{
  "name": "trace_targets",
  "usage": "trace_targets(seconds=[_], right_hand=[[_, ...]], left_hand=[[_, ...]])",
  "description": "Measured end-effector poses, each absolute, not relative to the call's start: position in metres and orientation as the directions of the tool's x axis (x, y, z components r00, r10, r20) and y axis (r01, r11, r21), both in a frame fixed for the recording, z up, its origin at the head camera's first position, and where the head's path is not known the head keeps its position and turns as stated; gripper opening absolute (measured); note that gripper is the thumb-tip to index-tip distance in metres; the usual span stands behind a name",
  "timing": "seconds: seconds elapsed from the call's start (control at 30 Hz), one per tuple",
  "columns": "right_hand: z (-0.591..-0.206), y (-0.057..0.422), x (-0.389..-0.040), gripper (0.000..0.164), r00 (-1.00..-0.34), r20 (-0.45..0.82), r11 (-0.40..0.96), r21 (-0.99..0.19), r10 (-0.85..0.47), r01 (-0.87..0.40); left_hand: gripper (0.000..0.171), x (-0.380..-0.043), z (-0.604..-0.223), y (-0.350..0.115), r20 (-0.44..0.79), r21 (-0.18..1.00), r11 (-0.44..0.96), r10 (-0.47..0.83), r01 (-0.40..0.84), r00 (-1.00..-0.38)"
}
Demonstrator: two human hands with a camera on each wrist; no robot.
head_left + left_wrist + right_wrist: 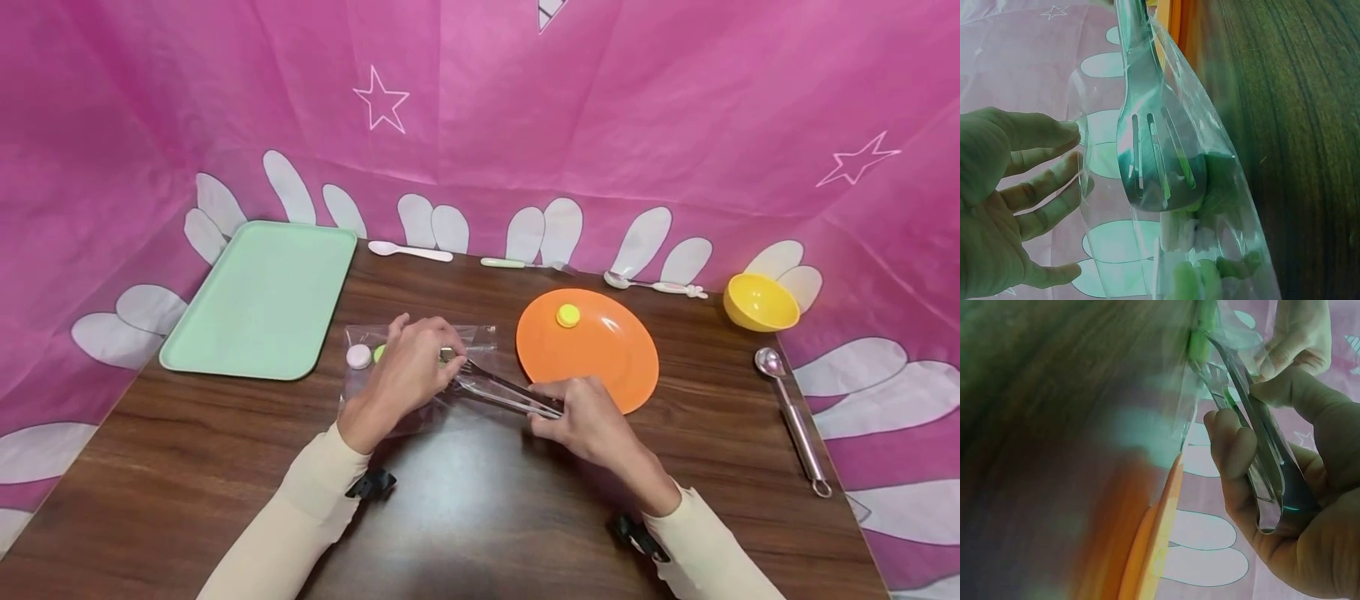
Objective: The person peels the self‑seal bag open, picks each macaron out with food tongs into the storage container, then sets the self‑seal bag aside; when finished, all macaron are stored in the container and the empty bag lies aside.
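Note:
My left hand (pixel 412 362) pinches the edge of a clear plastic bag (pixel 480 335) between thumb and fingers. Inside the bag lie a pale pink disc (pixel 358 357), macaron-like, and a green disc (pixel 378 353), partly hidden by that hand. Metal tongs (pixel 1141 81) are gripped by my right hand (pixel 588 421), thumb on one arm and fingers curled round the other. Their slotted end reaches into the bag mouth, near green pieces (pixel 1209 278). Whether the tongs touch a piece I cannot tell. A yellow disc (pixel 567 316) sits on the orange plate (pixel 622 358).
A mint-green tray (pixel 262 300) lies at the left. Along the back are a pale spoon (pixel 408 251), a green-handled fork (pixel 504 263) and another spoon (pixel 652 285). At the right stand a yellow bowl (pixel 761 304) and a metal scoop (pixel 798 429).

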State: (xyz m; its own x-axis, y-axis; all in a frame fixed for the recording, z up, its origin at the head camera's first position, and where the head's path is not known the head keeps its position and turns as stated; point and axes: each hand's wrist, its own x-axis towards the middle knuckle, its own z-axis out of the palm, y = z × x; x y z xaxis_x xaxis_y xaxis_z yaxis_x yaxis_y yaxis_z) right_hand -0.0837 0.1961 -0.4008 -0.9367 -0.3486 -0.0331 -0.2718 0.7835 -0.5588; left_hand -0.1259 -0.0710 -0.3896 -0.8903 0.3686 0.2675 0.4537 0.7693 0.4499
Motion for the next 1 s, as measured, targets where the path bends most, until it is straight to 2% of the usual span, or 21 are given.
trace_targets(seconds=[0.3,0.57,0.77,1.0], right_hand=[[-0.392,0.221,-0.073,0.027,-0.957,-0.005,0.779,-0.582,-0.288,-0.232],[-0.385,0.262,-0.076,0.038,-0.986,0.063,0.843,-0.513,-0.151,-0.162],[-0.391,0.286,-0.083,0.037,-0.994,0.109,0.881,-0.467,-0.028,-0.076],[-0.400,0.295,-0.085,0.043,-1.000,0.025,0.890,-0.455,0.016,0.003]], left_hand=[[0.004,-0.127,-0.392,-0.071,0.262,0.447,0.774,0.366,0.449,-0.893],[0.004,-0.127,-0.392,-0.072,0.245,0.451,0.776,0.366,0.440,-0.898],[0.004,-0.127,-0.394,-0.072,0.236,0.464,0.772,0.365,0.434,-0.901],[0.004,-0.128,-0.396,-0.071,0.236,0.465,0.773,0.361,0.431,-0.902]])
